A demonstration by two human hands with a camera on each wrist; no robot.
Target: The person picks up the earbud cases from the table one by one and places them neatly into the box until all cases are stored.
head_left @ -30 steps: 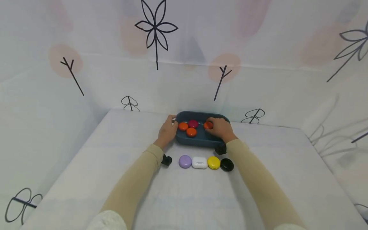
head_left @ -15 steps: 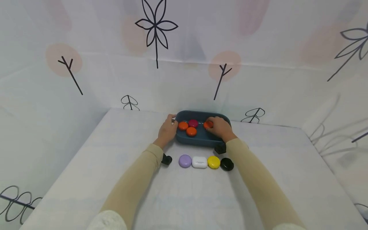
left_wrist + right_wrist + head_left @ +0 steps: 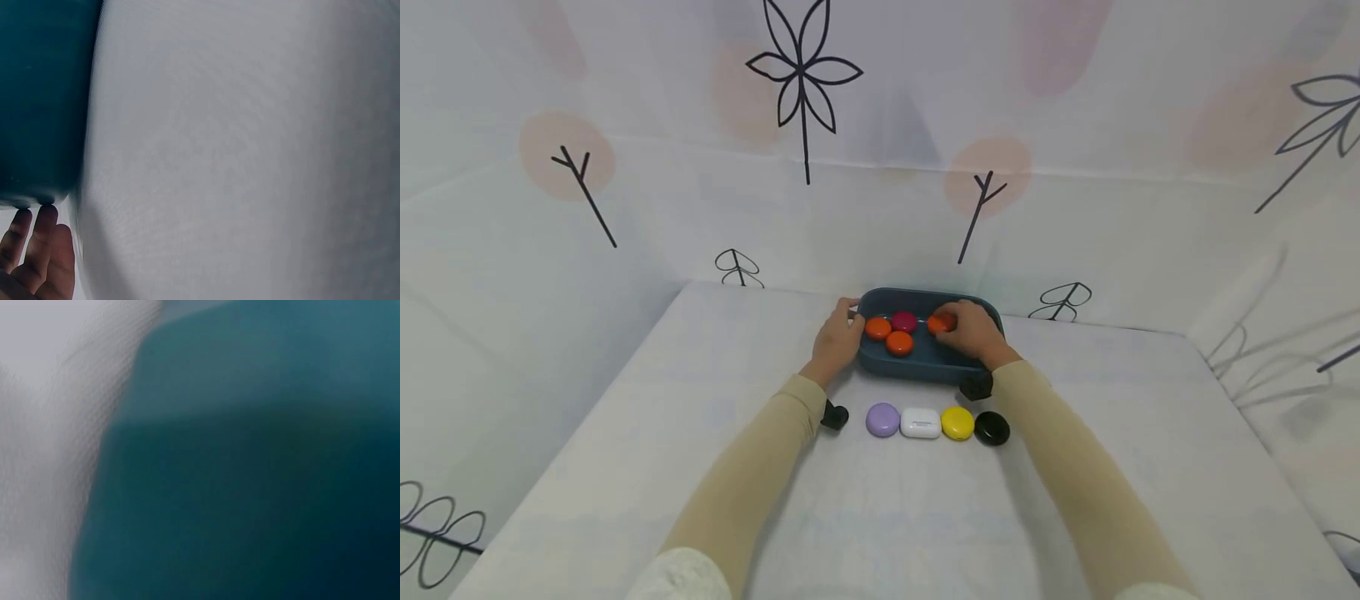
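A dark teal tray (image 3: 925, 367) stands near the back of the white table, with several small glossy round cases in it. Two orange cases (image 3: 899, 343) and a crimson case (image 3: 904, 322) sit in its left half. My right hand (image 3: 976, 332) reaches over the front right part of the tray and pinches another orange round case (image 3: 937, 324) between thumb and fingers. At the left end, my left hand (image 3: 838, 340) touches the tray; in the left wrist view its fairly straight fingers (image 3: 42, 240) meet the tray's wall. The right wrist view shows only the tray's side (image 3: 231, 506) and cloth.
A row lies in front of the tray: a lilac round case (image 3: 883, 420), a white rounded oblong case (image 3: 921, 423), a yellow round case (image 3: 957, 423) and a black round case (image 3: 992, 428). A patterned cloth wall (image 3: 880, 225) rises behind the table.
My right hand has shifted slightly left and back with the orange round case. My left hand and the row in front stay where they were.
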